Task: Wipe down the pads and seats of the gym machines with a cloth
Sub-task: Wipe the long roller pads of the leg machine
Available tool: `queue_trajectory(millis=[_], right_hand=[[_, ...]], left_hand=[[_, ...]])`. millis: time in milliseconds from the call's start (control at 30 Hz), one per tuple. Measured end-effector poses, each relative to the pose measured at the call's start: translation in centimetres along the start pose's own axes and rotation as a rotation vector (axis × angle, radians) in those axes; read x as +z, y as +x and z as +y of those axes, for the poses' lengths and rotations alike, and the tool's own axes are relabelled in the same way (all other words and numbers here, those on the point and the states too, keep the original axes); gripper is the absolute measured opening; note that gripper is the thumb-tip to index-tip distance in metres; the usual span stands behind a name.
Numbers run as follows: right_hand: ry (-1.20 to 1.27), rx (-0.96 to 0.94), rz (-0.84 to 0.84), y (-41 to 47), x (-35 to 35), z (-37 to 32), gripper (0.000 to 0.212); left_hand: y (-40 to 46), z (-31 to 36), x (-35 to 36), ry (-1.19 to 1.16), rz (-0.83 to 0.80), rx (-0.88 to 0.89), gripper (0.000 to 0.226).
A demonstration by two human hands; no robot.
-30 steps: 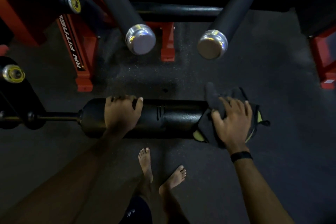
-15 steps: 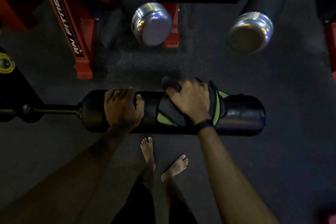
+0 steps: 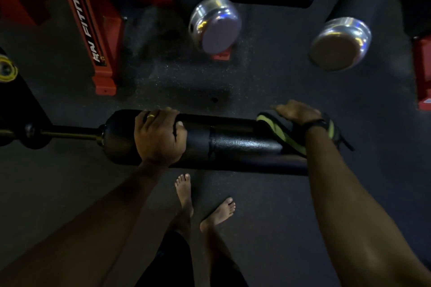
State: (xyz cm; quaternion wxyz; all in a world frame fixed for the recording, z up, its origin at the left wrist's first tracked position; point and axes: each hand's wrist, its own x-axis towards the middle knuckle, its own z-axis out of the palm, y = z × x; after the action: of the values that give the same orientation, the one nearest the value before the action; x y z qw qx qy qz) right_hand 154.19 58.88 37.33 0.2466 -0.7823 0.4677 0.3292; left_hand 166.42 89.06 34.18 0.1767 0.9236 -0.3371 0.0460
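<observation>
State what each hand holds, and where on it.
Left hand grips the black cylindrical roller pad near its left end; right hand presses the black-and-green cloth near its right end.

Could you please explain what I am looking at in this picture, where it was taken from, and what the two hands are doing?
The picture comes from a camera worn on a person's head, looking down at their own arms and bare feet on a dark gym floor. Across the middle runs a black roller pad, a padded cylinder on a metal bar of a gym machine. The left hand grips the pad near its left end, steadying it. The right hand presses a dark cloth with yellow-green trim over the pad's right end to wipe it. Beyond are two more pads with shiny metal end caps and a red machine frame.
</observation>
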Motion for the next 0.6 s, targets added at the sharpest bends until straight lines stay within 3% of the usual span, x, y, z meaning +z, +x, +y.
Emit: queue_trajectory(millis=[33,100,167,267,367,500,600], right_hand=[[-0.013,-0.045,-0.059,0.7,0.4,-1.3,0.085],[-0.016,-0.119,0.001,-0.6,2.1,-4.0,0.07],[-0.024,-0.243,0.256,-3.4,4.2,-5.5,0.058],[-0.028,-0.451,0.595,-8.6,7.8,-4.3,0.057],[-0.03,-0.56,0.74,-9.4,10.1,0.4,0.055],[0.038,-0.325,0.855,-7.8,7.9,5.9,0.052],[0.031,-0.103,0.637,-5.6,3.7,5.1,0.053]], left_hand=[[0.0,0.0,0.0,0.002,-0.005,0.0,0.033],[0.0,0.0,0.0,0.006,-0.01,0.0,0.033],[-0.2,0.0,0.1,0.019,0.0,0.01,0.032],[-0.5,-0.2,0.2,0.045,0.022,0.022,0.031],[-0.6,-0.2,0.2,0.059,0.029,0.031,0.03],[-0.8,-0.1,0.2,0.053,0.061,0.048,0.03],[-0.9,-0.3,0.5,0.052,0.077,0.055,0.03]])
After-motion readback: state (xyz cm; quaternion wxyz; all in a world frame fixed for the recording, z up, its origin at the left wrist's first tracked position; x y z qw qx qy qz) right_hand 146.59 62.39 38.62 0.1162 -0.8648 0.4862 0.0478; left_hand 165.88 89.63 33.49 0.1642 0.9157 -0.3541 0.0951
